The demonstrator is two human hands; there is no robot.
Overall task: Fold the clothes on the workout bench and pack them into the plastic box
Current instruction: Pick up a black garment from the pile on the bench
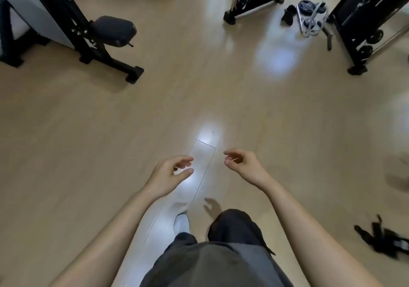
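Currently, I am holding my left hand (170,176) and right hand (241,165) loosely curled and empty at six o'clock above the pale wooden plank floor (199,87). The black padded steel-framed workout bench (115,31) is standing at eleven o'clock.

No text or label is legible anywhere

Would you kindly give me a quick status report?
Left hand and right hand empty, loosely curled. Clothes and plastic box not in view. Bare floor ahead, padded seat off left.
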